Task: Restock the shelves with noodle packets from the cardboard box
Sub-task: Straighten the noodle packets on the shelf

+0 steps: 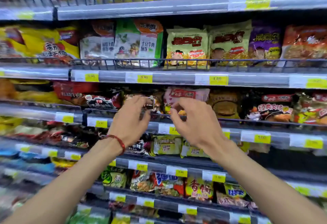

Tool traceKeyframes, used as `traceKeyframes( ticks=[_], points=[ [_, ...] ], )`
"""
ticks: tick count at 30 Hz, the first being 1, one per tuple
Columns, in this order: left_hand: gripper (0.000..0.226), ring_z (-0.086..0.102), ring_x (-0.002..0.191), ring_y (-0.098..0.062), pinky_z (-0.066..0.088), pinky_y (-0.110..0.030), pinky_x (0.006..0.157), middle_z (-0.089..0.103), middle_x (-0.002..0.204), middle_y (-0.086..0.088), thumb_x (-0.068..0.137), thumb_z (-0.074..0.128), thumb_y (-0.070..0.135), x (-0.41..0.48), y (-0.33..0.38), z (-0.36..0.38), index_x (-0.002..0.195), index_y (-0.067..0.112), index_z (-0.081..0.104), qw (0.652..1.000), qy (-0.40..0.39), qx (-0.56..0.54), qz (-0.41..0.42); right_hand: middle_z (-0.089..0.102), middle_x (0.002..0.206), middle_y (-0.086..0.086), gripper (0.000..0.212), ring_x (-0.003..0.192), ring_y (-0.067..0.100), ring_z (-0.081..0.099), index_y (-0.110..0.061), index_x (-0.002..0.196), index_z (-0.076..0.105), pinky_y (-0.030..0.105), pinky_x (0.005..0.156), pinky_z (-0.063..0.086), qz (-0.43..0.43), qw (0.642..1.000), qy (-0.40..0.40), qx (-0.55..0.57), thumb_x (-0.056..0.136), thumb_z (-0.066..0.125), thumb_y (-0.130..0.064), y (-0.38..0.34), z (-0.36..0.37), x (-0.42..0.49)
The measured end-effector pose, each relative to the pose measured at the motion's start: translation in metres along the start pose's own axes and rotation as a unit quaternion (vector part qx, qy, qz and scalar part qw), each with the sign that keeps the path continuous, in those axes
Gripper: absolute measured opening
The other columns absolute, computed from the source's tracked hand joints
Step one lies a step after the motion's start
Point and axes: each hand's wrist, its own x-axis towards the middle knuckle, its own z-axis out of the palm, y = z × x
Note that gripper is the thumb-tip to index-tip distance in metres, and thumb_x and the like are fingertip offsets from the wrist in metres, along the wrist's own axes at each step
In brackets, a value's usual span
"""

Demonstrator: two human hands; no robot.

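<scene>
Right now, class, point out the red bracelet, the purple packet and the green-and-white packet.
red bracelet (117, 137), head view, on the cord over the wrist.
purple packet (264, 41), head view, middle of its front.
green-and-white packet (137, 44), head view, middle of its front.

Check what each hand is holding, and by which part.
Left hand grips a dark packet by its left edge. Right hand is at the lower edge of the pink packet; blur hides whether it pinches it.
</scene>
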Motion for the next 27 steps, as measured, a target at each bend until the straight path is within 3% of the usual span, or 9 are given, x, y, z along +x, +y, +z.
traceKeyframes(
  ticks=[12, 16, 20, 27],
  points=[
    [0.024, 0.054, 0.115, -0.017, 0.050, -0.036, 0.086, 0.060, 0.121, 0.009, 0.096, 0.050, 0.032, -0.174, -0.142, -0.037, 0.120, 0.030, 0.055, 0.977, -0.204, 0.038, -0.051, 0.070, 0.102, -0.002, 0.026, 0.100, 0.023, 0.064, -0.022, 0.102, 0.067, 0.040, 0.083, 0.053, 0.131, 0.981, -0.144, -0.002, 0.091, 0.051, -0.040, -0.155, 0.161, -0.112],
    [0.019, 0.057, 0.111, -0.020, 0.050, -0.038, 0.087, 0.064, 0.114, 0.004, 0.095, 0.052, 0.029, -0.228, -0.194, -0.036, 0.113, 0.025, 0.058, 0.969, -0.245, -0.008, -0.037, 0.071, 0.107, -0.002, 0.025, 0.105, 0.022, 0.063, -0.022, 0.104, 0.067, 0.035, 0.087, 0.051, 0.156, 0.968, -0.198, -0.004, 0.090, 0.053, -0.038, -0.199, 0.208, -0.154],
    [0.017, 0.063, 0.101, -0.017, 0.053, -0.039, 0.085, 0.067, 0.107, 0.006, 0.093, 0.054, 0.025, -0.275, -0.245, -0.020, 0.109, 0.025, 0.060, 0.946, -0.309, -0.059, -0.083, 0.068, 0.102, -0.004, 0.022, 0.101, 0.021, 0.062, -0.022, 0.102, 0.067, 0.036, 0.081, 0.051, 0.202, 0.949, -0.242, 0.011, 0.092, 0.054, -0.037, -0.224, 0.252, -0.189],
    [0.020, 0.061, 0.106, -0.015, 0.054, -0.037, 0.085, 0.065, 0.116, 0.005, 0.095, 0.053, 0.026, -0.340, -0.328, 0.036, 0.114, 0.026, 0.059, 0.903, -0.399, -0.054, -0.151, 0.067, 0.112, -0.001, 0.027, 0.107, 0.022, 0.060, -0.020, 0.114, 0.066, 0.034, 0.083, 0.050, 0.235, 0.915, -0.326, 0.024, 0.094, 0.054, -0.033, -0.235, 0.352, -0.228]
  ],
)
